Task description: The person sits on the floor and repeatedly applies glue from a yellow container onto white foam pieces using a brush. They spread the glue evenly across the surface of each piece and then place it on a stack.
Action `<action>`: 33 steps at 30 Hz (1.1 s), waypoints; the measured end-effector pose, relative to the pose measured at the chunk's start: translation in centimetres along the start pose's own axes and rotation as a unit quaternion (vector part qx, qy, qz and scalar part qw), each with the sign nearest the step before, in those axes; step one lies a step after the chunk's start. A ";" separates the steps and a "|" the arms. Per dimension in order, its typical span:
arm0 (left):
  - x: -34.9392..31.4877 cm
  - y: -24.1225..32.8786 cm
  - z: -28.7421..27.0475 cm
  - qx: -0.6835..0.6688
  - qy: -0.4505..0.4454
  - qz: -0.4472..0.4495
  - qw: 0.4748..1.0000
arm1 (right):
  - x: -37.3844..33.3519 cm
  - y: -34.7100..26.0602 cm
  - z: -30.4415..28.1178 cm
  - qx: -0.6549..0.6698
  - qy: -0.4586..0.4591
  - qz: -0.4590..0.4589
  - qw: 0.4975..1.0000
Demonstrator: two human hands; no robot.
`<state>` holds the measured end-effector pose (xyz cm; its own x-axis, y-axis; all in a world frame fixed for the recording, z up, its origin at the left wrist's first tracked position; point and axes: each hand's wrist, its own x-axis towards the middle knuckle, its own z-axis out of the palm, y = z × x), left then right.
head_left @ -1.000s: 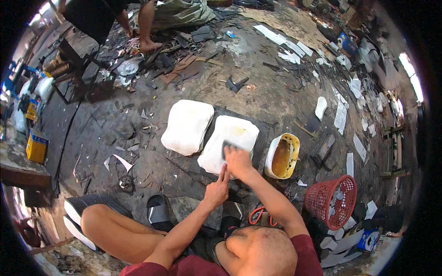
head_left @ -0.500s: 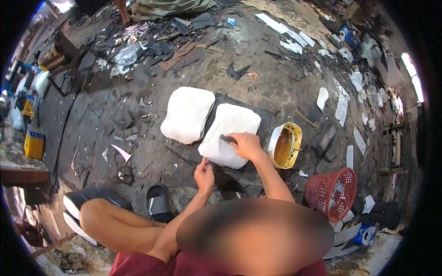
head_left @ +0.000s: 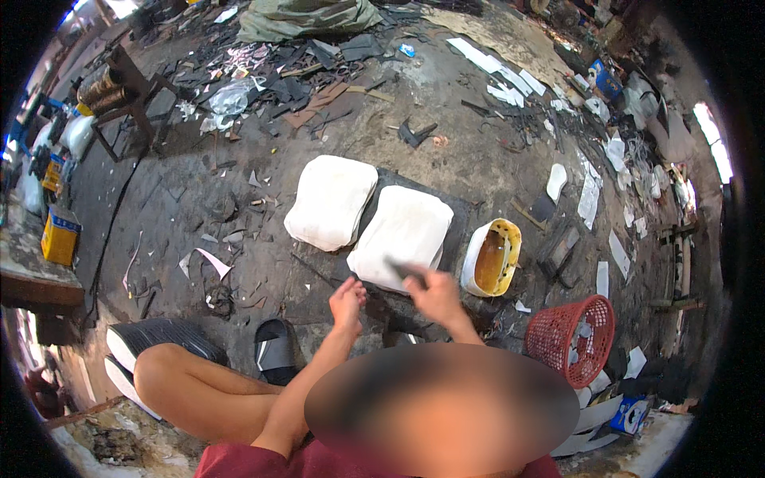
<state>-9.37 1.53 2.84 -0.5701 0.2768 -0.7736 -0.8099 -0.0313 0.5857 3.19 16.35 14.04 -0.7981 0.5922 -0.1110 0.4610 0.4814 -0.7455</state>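
Okay so the nearer white stack [head_left: 402, 231] sits on a dark slab [head_left: 462, 209] on the floor, just ahead of both hands, long axis running away and leaning a bit right. Right hand [head_left: 437, 299] is closest, closed round a dark tool [head_left: 398, 268] over the near edge, kinda blurry. Left hand [head_left: 348, 305]'s just off the near left corner, loosely curled, can't tell if it's pinching anything.

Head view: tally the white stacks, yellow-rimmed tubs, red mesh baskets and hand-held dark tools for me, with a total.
White stacks: 2
Yellow-rimmed tub: 1
Red mesh basket: 1
Dark tool in the right hand: 1
Total: 5
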 end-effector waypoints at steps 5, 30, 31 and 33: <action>-3.5 -1.9 4.9 -0.047 -0.060 -0.091 0.993 | 3.7 0.2 -7.5 0.097 0.316 -0.005 0.944; 9.6 12.3 4.4 -0.093 0.099 0.090 0.987 | 0.1 2.2 -6.5 0.196 0.395 0.049 0.896; 10.4 12.1 3.6 -0.099 0.093 0.097 0.986 | 0.0 2.3 -6.8 0.191 0.403 0.053 0.893; 10.9 11.2 2.4 -0.104 0.108 0.055 0.987 | -0.4 2.7 -7.8 0.141 0.416 0.080 0.895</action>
<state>-24.26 6.54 1.55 -0.6542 0.0501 -0.7547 -0.7395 -0.2516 0.6243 7.77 22.47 17.16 -0.1116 0.9716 0.2088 0.3330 0.2345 -0.9133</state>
